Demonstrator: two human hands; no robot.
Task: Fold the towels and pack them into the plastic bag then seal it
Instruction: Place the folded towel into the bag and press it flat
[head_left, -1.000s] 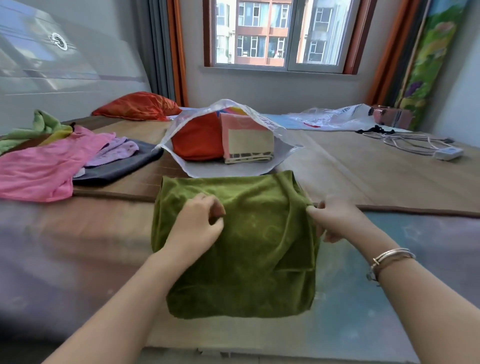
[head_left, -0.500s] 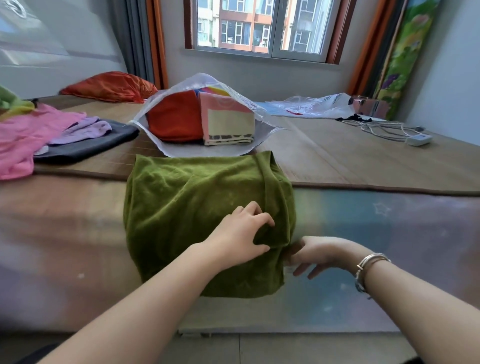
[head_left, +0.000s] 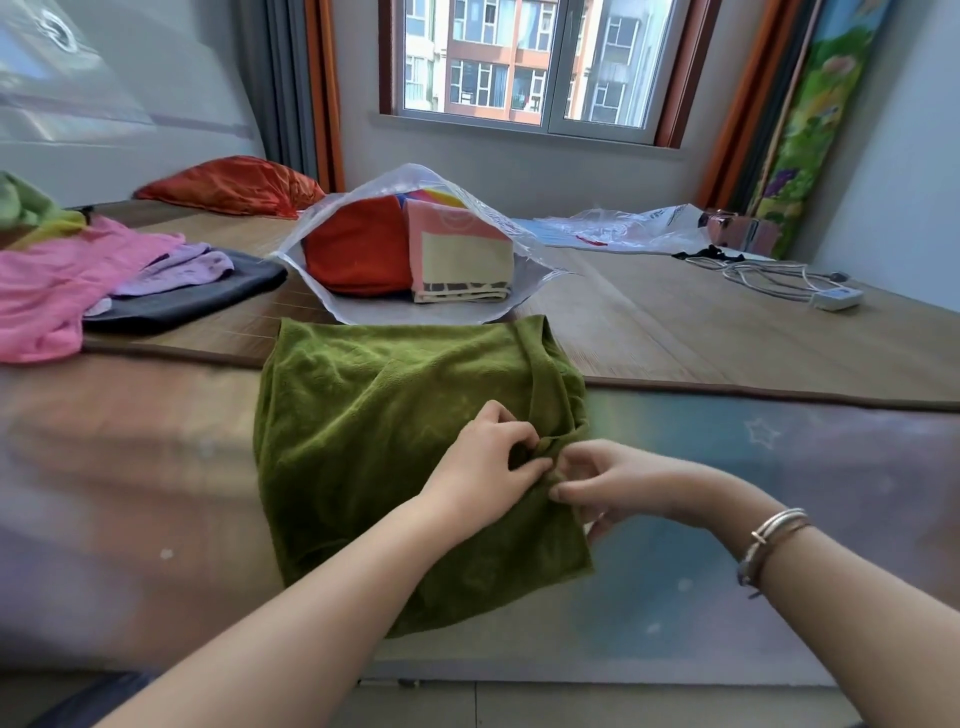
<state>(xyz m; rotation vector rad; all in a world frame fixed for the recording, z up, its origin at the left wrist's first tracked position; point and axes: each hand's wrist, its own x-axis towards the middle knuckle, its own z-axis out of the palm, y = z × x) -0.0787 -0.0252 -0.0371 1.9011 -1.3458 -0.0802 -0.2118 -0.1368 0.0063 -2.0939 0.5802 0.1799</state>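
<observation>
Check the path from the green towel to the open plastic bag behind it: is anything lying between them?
Nothing visible does. The green towel, pinched by the left hand and right hand near its right edge, lies just in front of the plastic bag, whose mouth faces it. An orange towel and a pink patterned towel already fill much of the bag.

Bright daylight from window (head_left: 524, 62); soft shadows; wide-angle bending at edges; slight overall softness.

An orange pillow (head_left: 231, 184) is lying by the curtain (head_left: 291, 88). A white cable (head_left: 769, 273) is trailing to what is possibly a power strip (head_left: 837, 300).
</observation>
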